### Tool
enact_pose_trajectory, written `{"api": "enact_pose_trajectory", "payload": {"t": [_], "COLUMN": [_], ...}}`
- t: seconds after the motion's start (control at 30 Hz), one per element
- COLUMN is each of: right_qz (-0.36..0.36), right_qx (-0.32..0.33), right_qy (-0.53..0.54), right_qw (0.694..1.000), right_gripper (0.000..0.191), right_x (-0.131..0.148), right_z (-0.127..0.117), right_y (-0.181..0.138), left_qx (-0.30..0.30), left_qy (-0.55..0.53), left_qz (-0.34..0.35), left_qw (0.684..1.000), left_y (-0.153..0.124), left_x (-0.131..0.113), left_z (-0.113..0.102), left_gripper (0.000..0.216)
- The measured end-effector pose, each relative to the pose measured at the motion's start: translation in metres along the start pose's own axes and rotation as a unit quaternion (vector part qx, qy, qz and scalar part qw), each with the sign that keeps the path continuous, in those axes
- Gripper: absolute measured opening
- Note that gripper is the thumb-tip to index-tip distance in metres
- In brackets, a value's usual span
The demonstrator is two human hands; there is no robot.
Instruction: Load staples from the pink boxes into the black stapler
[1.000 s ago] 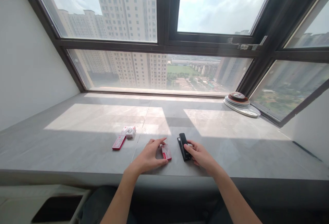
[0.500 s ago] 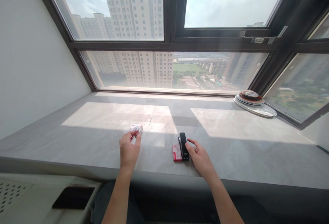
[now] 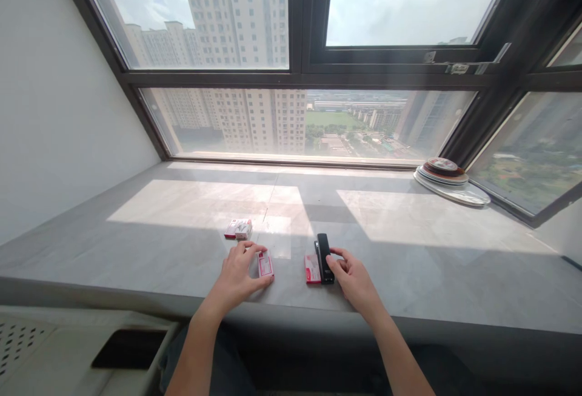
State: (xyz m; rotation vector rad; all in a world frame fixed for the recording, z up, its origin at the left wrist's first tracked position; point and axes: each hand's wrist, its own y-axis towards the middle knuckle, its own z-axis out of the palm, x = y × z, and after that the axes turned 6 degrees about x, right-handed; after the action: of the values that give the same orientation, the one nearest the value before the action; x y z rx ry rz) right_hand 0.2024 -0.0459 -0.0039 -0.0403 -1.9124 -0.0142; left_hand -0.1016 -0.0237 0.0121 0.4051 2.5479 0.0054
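Observation:
My left hand grips a small pink-and-white box between its thumb and fingertips at the box's two ends, low over the ledge or on it. Behind that hand, two small red-and-white boxes lie side by side. To the right, a black stapler lies lengthwise away from me, alongside another red-and-white box. My right hand has its thumb and index finger closed against the stapler's right side.
The grey marble-look ledge runs below the dark-framed window. A stack of plates stands in its far right corner. A white wall bounds the left. Lower left is a pale surface with a dark rectangle.
My left hand has moved right and nearer, bringing the pink-and-white box away from the other two boxes. The right hand and stapler have stayed nearly still.

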Motion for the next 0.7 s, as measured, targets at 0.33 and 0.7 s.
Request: {"api": "enact_pose_trajectory", "payload": {"t": [0.33,0.7], "right_qz": [-0.019,-0.010], "right_qx": [0.015,0.022], "right_qy": [-0.014,-0.024], "right_qw": [1.000,0.999], "right_gripper": [0.055,0.053], "right_x": [-0.002,-0.005], "right_z": [-0.001,0.001], "right_y": [0.003,0.001], "left_qx": [0.067,-0.096], "left_qy": [-0.119,-0.092], "left_qz": [0.136,0.073], "left_qw": [0.981,0.988], "left_y": [0.040,0.063], "left_x": [-0.081,-0.020], "left_z": [0.051,-0.017], "left_gripper": [0.066,0.043]}}
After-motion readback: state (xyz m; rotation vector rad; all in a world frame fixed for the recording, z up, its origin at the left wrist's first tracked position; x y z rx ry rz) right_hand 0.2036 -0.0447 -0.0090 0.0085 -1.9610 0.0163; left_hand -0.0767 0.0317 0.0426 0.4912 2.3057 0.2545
